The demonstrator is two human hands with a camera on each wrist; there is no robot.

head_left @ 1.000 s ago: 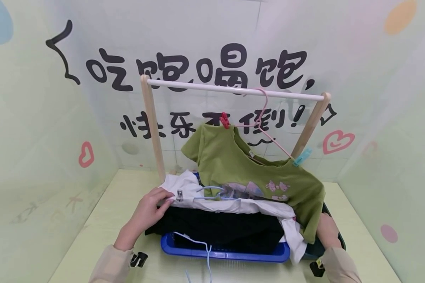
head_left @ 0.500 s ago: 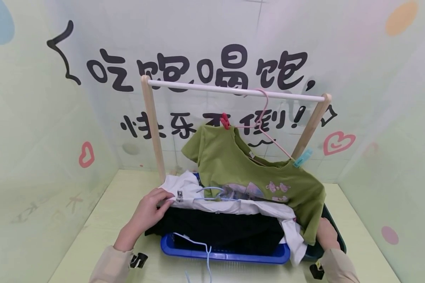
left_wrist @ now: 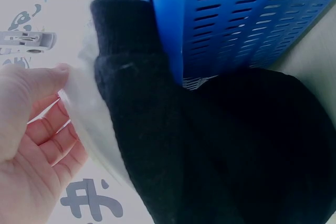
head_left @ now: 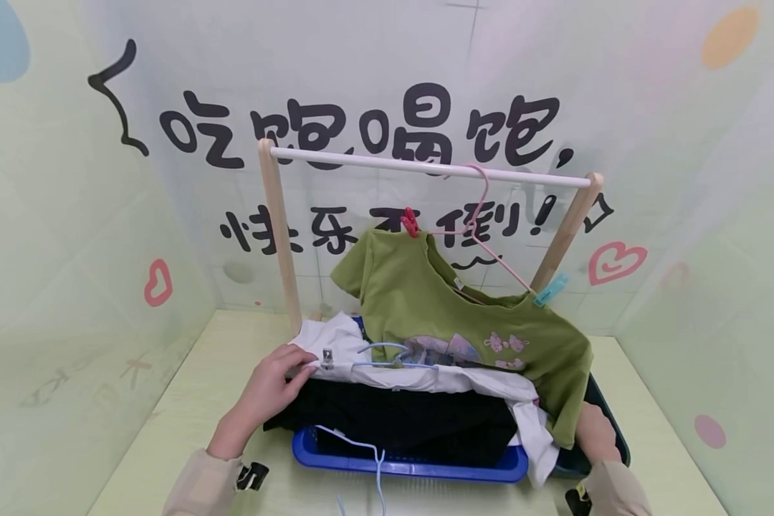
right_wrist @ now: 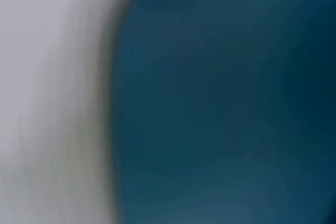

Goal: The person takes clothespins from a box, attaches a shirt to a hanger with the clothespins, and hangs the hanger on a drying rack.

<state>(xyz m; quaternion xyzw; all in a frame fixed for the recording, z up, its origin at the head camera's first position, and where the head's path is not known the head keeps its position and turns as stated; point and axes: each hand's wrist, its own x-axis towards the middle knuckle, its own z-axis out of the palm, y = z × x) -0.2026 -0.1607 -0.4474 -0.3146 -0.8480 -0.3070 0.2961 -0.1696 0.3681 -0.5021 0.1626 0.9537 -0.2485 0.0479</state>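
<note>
My left hand (head_left: 274,380) pinches the edge of a white garment (left_wrist: 100,129) between thumb and fingers, beside a clear clothespin (head_left: 327,358). A light blue hanger (head_left: 419,364) sits in the white garment's top edge. Under it, a black garment (head_left: 400,416) lies over a blue basket (head_left: 413,471). My right hand (head_left: 597,433) reaches into a dark green container (head_left: 623,444) at the right; its fingers are hidden. A green T-shirt (head_left: 393,287) hangs from a pink hanger (head_left: 503,264) with a red clothespin (head_left: 410,222) and a turquoise clothespin (head_left: 551,289).
A rack with a white bar (head_left: 374,162) and wooden posts (head_left: 277,229) stands behind the basket. Another light blue hanger (head_left: 380,473) hangs over the basket's front. Printed curtain-like walls (head_left: 103,251) enclose the pale table (head_left: 213,351) at back and sides.
My right hand has shifted very slightly inside the dark green container. The left hand keeps its pinch on the white garment, and the clothes stay put.
</note>
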